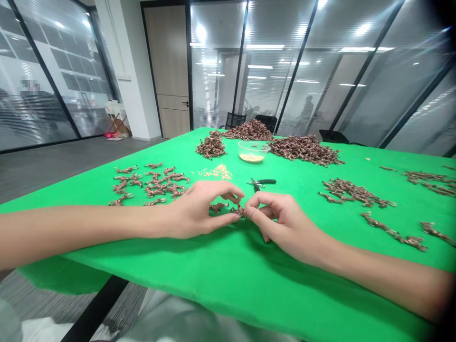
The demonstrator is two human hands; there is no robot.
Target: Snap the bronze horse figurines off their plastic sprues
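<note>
Left hand [194,210] and right hand [283,223] together above a green cloth table cover [228,294], right fingertips [249,202] pinching a small brown twisted-wire piece [239,212]; left hold unconfirmed. Piece judged light, stiff, liable to snag; best taken at its thickest twist
</note>
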